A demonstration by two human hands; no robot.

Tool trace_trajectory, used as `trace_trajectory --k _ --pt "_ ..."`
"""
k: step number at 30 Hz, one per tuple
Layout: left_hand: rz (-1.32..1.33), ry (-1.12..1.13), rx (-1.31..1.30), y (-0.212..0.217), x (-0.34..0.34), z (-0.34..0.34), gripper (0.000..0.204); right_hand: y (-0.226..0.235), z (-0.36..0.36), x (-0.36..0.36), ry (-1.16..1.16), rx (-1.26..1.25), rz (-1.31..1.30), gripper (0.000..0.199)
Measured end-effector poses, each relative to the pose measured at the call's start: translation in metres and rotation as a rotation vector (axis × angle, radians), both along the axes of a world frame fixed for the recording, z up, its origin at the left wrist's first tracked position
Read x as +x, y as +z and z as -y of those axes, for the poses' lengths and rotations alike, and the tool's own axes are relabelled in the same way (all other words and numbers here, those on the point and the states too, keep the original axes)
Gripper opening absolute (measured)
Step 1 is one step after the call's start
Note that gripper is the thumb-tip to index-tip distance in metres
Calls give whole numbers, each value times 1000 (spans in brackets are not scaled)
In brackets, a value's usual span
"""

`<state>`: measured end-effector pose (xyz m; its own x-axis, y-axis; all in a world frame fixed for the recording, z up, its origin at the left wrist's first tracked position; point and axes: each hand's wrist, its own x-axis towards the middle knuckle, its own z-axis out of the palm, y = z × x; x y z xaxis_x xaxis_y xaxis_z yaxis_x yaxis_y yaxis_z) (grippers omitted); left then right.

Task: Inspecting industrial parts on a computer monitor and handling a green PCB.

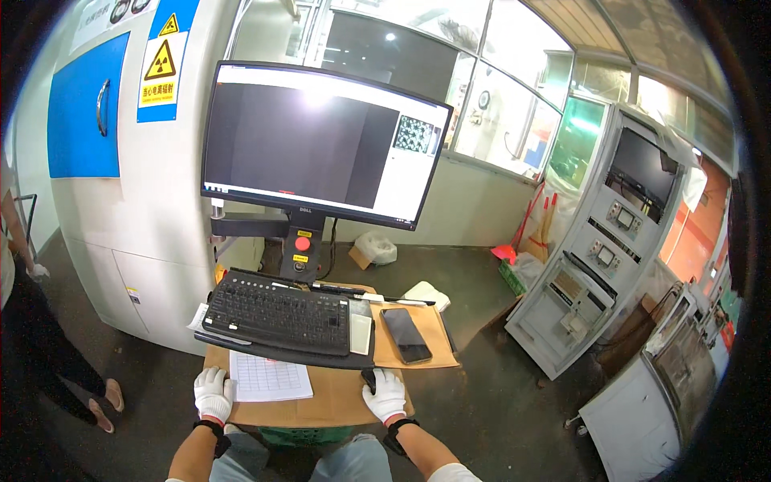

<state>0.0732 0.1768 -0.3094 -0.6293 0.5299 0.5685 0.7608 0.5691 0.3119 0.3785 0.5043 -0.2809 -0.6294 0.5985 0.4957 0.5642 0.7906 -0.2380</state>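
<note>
My left hand (pixel 214 395), in a white knit glove, rests on the left edge of a cardboard-covered surface (pixel 329 411). Its fingers lie flat beside a stack of printed table sheets (pixel 269 379), and nothing shows in them. My right hand (pixel 386 395), gloved alike, is closed over a black computer mouse (pixel 369 377), mostly hidden under the fingers. Just beyond both hands, a black keyboard (pixel 277 315) sits on a raised tray. To its right a dark smartphone (pixel 406 336) lies on brown cardboard, with a pen (pixel 414 302) behind it.
A large monitor (pixel 321 145) on an arm stands ahead, above a red push button (pixel 302 243). At left is a white machine cabinet (pixel 161 233) with a blue door. Someone's legs (pixel 48 345) show at far left. A grey instrument rack (pixel 590 265) stands right.
</note>
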Motion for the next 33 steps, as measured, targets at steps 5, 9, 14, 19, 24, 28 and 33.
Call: trace_trajectory --k 5,9,14,19,24,28,33 --pt "-2 3 4 2 0 -4 32 6 -2 -1 -9 18 -5 52" --pt "21 -1 7 10 4 -2 33 10 0 1 19 13 -4 48" --pt "38 1 -3 8 4 0 33 5 0 1 62 24 10 48" --pt "43 -2 -9 10 7 3 32 3 2 3 83 62 -12 45" --pt "24 12 -3 3 3 0 34 2 -1 1 86 47 -20 44" --pt "32 14 -10 7 4 -3 35 -2 -4 2 81 37 -28 43" --pt "13 14 -4 4 2 -3 35 12 3 1 66 37 -27 38"
